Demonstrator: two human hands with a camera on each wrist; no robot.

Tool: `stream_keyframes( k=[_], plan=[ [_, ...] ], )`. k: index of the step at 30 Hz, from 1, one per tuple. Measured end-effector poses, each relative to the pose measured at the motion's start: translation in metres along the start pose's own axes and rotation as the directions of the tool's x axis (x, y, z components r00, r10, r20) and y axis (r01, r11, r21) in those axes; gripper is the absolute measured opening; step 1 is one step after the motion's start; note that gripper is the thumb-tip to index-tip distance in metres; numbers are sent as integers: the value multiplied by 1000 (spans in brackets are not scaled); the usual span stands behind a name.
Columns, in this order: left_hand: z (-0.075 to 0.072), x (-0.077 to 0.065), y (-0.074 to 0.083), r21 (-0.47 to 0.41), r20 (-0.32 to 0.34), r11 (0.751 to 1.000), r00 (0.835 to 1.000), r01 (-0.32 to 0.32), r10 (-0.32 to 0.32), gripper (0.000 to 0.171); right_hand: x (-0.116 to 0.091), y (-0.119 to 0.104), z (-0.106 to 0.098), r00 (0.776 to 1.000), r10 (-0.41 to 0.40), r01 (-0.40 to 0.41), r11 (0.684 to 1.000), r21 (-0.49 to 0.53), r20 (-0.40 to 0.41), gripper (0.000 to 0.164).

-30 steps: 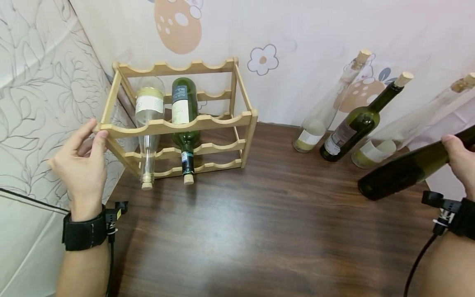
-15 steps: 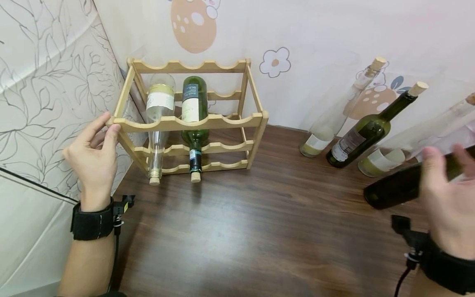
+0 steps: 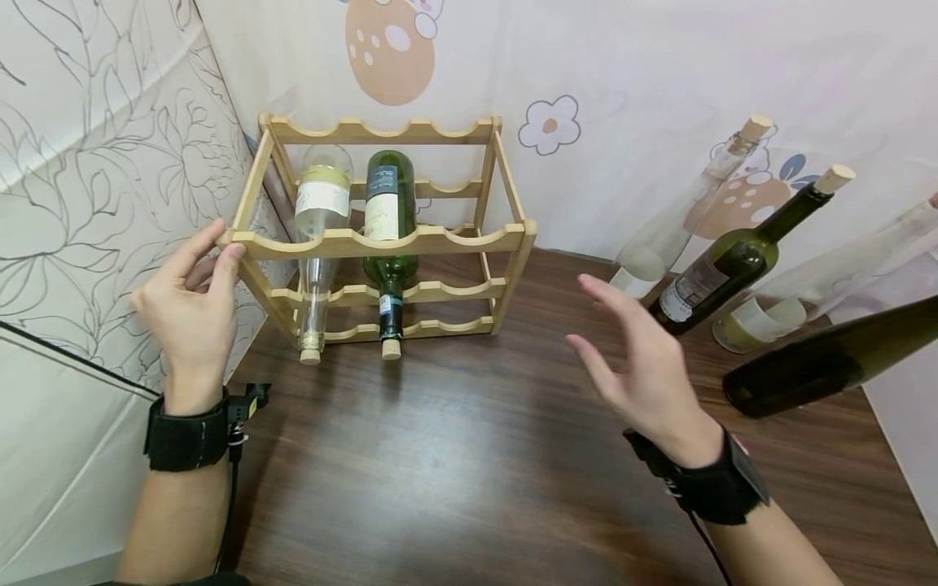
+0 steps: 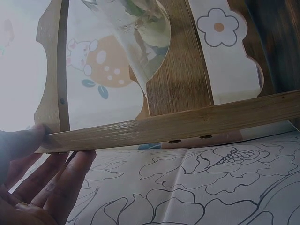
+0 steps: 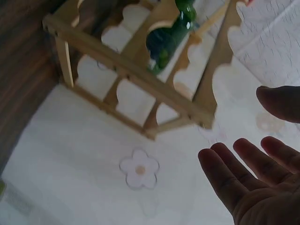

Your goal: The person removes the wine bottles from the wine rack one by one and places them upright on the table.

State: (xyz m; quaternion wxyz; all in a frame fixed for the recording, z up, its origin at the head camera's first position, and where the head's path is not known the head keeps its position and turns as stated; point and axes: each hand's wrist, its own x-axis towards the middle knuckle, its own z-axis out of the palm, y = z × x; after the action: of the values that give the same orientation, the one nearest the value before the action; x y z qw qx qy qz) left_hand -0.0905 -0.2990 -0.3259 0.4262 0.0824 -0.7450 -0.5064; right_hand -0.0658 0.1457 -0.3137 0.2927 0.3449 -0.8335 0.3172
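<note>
My left hand [image 3: 189,301] pinches the front left upper corner of a wooden wine rack [image 3: 432,241], thumb on one side and fingers on the other in the left wrist view. Two corked bottles lie in the rack, necks toward me: a clear glass bottle [image 3: 324,195] at the left and a green wine bottle [image 3: 382,207] beside it. To the right of the rack, my right hand [image 3: 648,374] hovers over the table with fingers extended and thumb apart, holding nothing. A dark wine bottle [image 3: 802,368] stands farther right, its top out of view.
Behind the right hand stand a clear corked bottle [image 3: 670,220], a dark green corked bottle [image 3: 740,252] and another clear bottle [image 3: 765,317]. Patterned cloth walls [image 3: 630,73] enclose the brown wooden table [image 3: 410,472] at the back and left.
My right hand has let go of the dark bottle and moved left toward the rack. The left hand keeps its hold on the corner. The head view has shifted slightly.
</note>
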Motion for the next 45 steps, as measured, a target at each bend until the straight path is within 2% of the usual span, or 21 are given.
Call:
stream_keyframes(
  k=[3, 7, 10, 13, 21, 25, 31, 35, 38, 41, 45],
  plan=[
    [0, 0, 0, 7, -3, 1000, 1000, 12, -12, 28, 3, 0, 15, 995, -3, 1, 1000, 27, 103, 64],
    [0, 1, -2, -2, 0, 1000, 1000, -16, 16, 28, 8, -1, 32, 980, -24, 14, 999, 49, 199, 63],
    [1, 2, -3, -18, -1, 999, 999, -33, 33, 28, 11, -2, 48, 972, -74, 59, 995, 77, 221, 65],
    [1, 2, -5, -27, -13, 999, 1000, -22, 22, 26, 14, -6, 64, 962, -120, 98, 990, 97, 247, 68],
    [1, 1, -5, -1, -10, 1000, 999, -31, 31, 26, 23, -14, 98, 930, -193, 175, 981, 87, 313, 65],
    [0, 0, -5, 4, -5, 998, 998, -65, 65, 27, 32, -17, 112, 917, -228, 218, 974, 66, 329, 63],
    [-2, 0, -8, 21, 12, 991, 991, -135, 135, 32, 47, -23, 133, 882, -257, 286, 958, -14, 395, 64],
    [-2, 1, -7, 17, -3, 993, 993, -116, 116, 28, 58, -27, 144, 857, -269, 326, 944, -58, 440, 63],
    [0, 1, -5, 10, -30, 997, 997, -75, 75, 25, 63, -30, 150, 842, -266, 343, 935, -86, 470, 62],
    [1, 1, -4, 18, -36, 997, 997, -71, 71, 26, 67, -32, 155, 831, -258, 356, 927, -115, 493, 60],
    [1, 1, -4, 18, -36, 997, 996, -75, 76, 26, 71, -32, 163, 818, -271, 404, 898, -172, 508, 52]
  ],
)
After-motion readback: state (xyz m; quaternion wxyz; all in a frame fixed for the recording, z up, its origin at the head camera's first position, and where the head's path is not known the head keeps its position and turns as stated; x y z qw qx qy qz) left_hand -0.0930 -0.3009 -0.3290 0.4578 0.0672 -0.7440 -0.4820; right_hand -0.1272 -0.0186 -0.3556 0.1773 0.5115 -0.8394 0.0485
